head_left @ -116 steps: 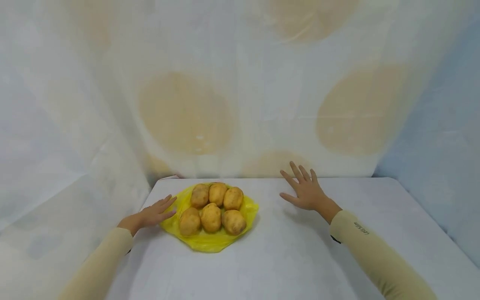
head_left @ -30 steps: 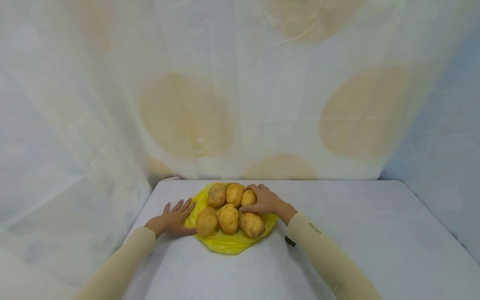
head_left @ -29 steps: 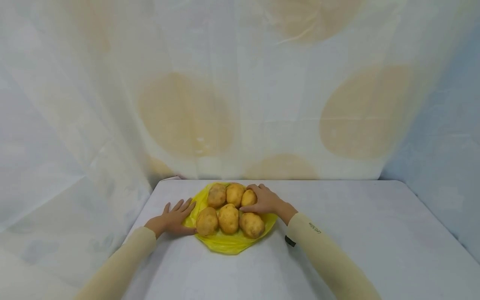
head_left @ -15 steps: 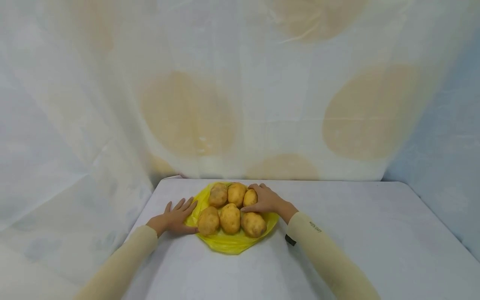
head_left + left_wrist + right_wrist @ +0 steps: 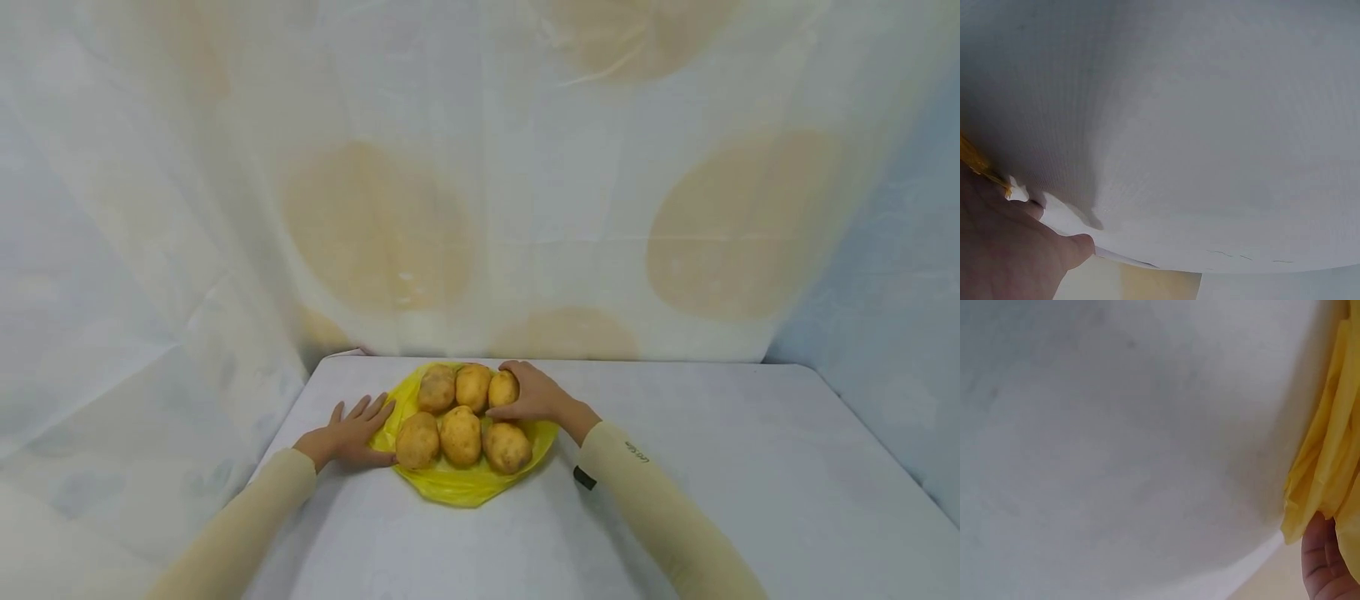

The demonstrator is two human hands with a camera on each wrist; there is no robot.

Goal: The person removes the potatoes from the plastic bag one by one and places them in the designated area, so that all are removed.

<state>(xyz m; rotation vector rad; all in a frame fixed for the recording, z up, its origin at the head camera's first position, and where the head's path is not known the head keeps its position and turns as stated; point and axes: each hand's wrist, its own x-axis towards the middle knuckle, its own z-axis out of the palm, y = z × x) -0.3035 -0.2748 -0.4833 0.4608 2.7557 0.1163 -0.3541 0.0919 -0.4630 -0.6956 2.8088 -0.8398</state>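
While the right hand (image 5: 534, 395) grips the back right potato (image 5: 503, 389), the left hand (image 5: 349, 437), fingers spread, touches the yellow plastic bag (image 5: 459, 488).

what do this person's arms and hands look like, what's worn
The left hand and right hand wear no gloves. The left sleeve and right sleeve are long and pale beige. Small dark lettering marks the right one, and a black piece shows by its cuff.

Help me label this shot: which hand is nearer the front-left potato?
Left. The left hand lies spread just left of the front-left potato; the right hand is farther off, gripping the back-right potato.
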